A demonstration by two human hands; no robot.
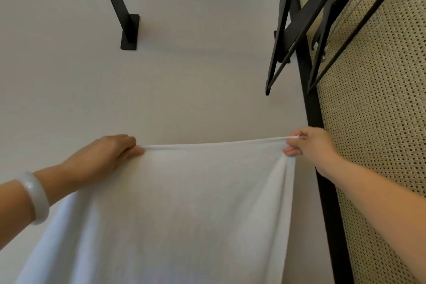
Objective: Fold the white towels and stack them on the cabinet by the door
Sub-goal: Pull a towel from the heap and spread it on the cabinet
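Item: 1 white towel point(170, 210), held up flat before a pale wall point(184, 76), top edge stretched taut between 2 hands, the rest hanging below out of view. Left hand point(103, 157) pinches the left corner, right hand point(309, 145) pinches the right corner beside a woven cane panel point(373, 122). Handling advice: keep the top edge level and tight, then bring the corners together squarely so the first fold lies even.

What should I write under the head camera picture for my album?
Two hands, left hand and right hand, hold a white towel stretched out.
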